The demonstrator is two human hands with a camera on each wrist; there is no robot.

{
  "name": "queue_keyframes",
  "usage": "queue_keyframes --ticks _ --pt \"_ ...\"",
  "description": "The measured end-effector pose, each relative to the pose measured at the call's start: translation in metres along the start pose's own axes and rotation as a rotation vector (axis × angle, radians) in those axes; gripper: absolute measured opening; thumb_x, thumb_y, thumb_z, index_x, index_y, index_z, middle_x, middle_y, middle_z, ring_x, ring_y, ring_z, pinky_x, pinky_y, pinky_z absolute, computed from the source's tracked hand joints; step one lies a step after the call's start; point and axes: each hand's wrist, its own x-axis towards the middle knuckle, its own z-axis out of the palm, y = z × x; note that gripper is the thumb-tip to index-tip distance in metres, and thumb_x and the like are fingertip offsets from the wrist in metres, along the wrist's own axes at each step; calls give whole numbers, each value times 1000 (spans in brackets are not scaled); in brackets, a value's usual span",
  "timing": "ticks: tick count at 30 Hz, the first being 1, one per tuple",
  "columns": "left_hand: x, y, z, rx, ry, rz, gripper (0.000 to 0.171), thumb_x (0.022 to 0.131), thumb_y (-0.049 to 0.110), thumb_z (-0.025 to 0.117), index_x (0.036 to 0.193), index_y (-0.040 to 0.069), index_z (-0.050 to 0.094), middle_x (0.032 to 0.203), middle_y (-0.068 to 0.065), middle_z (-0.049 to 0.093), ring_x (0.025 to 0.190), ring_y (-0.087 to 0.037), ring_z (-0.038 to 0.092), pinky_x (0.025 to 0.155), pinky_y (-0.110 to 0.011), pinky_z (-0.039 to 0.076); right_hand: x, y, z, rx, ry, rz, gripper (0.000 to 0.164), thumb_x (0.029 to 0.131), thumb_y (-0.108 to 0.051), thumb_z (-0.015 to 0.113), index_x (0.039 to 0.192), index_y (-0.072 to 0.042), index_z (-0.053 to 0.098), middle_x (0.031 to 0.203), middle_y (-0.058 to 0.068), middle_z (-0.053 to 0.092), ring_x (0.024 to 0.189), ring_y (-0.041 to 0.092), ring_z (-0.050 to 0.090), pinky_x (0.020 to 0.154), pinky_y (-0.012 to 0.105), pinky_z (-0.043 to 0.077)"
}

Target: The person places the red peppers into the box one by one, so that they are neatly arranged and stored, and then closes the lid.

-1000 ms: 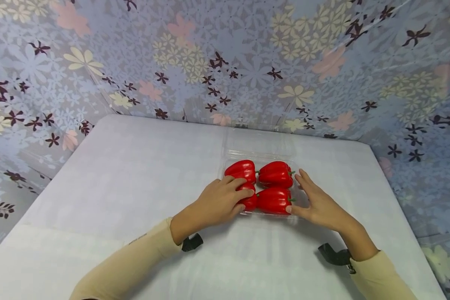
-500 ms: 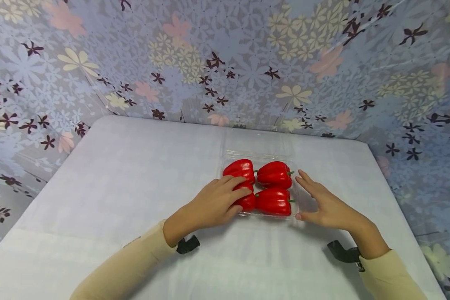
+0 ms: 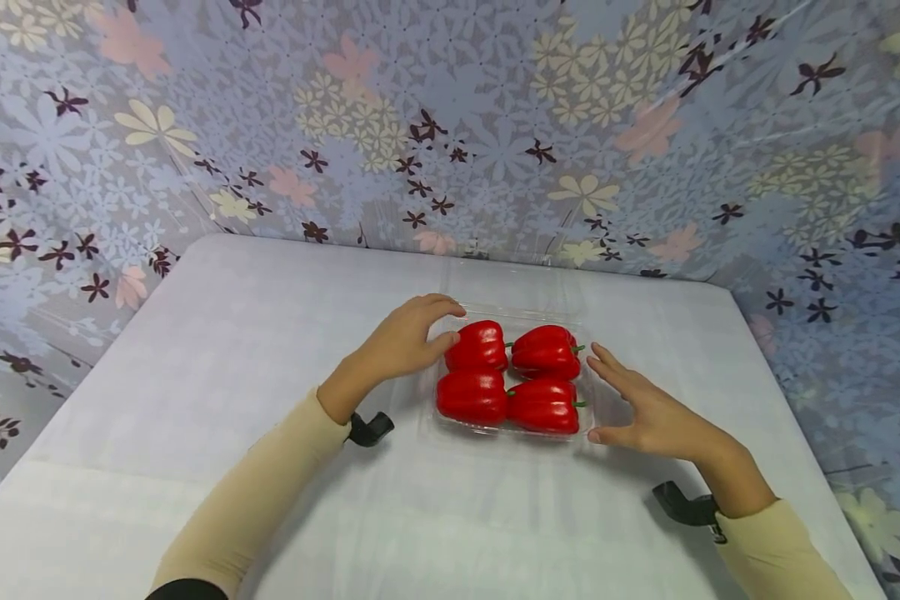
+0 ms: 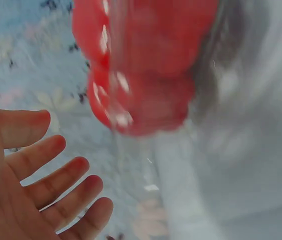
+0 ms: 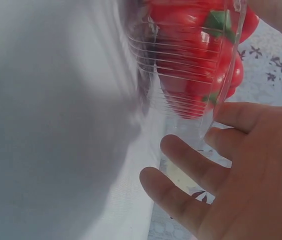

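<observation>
Several red bell peppers lie in two rows in a clear plastic clamshell box (image 3: 487,431), two of them on the left: a back pepper (image 3: 482,348) and a front pepper (image 3: 471,397). My left hand (image 3: 397,337) is at the box's back-left corner, fingers extended, thumb near the back pepper; in the left wrist view its fingers hold nothing. Along the right side is my right hand (image 3: 648,412), fingers spread. The right wrist view has its fingertips by the box's ribbed wall (image 5: 181,70); whether they touch the rim is unclear. Green stems show on the peppers.
The box's clear lid (image 3: 513,283) lies folded back toward the far edge of the white-covered table (image 3: 307,292). Behind the table hangs a floral-patterned sheet (image 3: 495,125). A dark wrist mount sits on each forearm.
My left hand has come off the front-left pepper and moved back and left to the box's corner. My right thumb has drawn away from the front-right pepper and the hand has spread slightly.
</observation>
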Motion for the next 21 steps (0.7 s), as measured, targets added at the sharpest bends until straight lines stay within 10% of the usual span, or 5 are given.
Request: queue_keyframes --ticks 8,17,21 --pt "34 -38 0 -167 13 -178 42 99 24 57 137 4 56 140 -14 60 122 -32 61 101 -45 54 0 2 1 26 2 -10 99 79 -34 82 155 0 27 166 20 14 147 53 23 108 77 26" --pt "66 -55 13 -664 66 -511 51 102 26 51 146 1 43 140 -18 57 120 -33 61 102 -43 53 -2 1 -1 18 4 -11 99 80 -35 81 154 1 27 166 21 15 146 53 25 107 74 32" --pt "75 -62 19 -724 41 -578 53 102 28 53 147 1 42 141 -16 56 120 -30 62 105 -40 51 1 1 1 32 1 -23 99 80 -35 81 154 2 27 165 23 15 143 52 33 106 72 36"
